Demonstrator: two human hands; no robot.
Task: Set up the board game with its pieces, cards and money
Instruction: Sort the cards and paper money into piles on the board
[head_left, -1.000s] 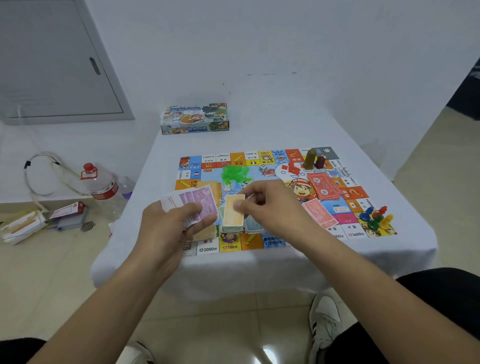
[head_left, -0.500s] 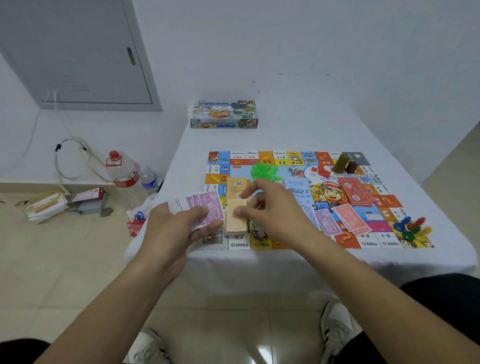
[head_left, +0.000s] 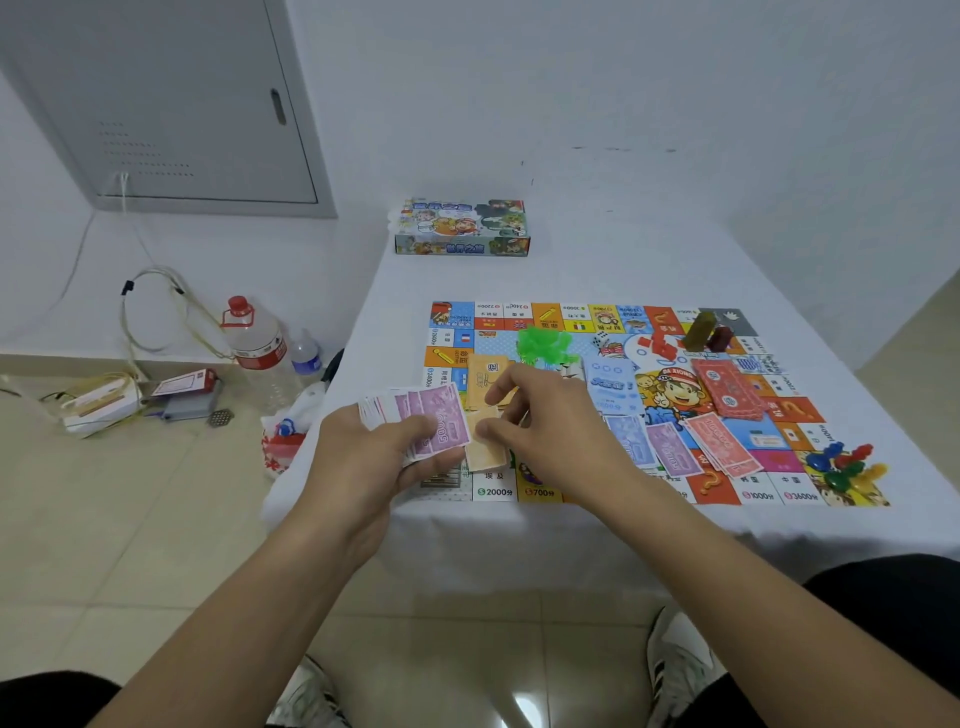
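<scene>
White-clothed table (head_left: 597, 270), board (head_left: 644, 405) laid out: my left hand (head_left: 363, 462) gripped the fanned notes (head_left: 426, 421), my right hand (head_left: 550, 431), having dropped the orange note (head_left: 485, 449) onto its pile, reached back for another—sorting unfinished.

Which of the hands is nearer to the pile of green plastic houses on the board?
Right. The right hand sits just below the green houses, over the orange notes. The left hand is farther off, at the board's near-left edge, gripping a fan of purple notes.
</scene>
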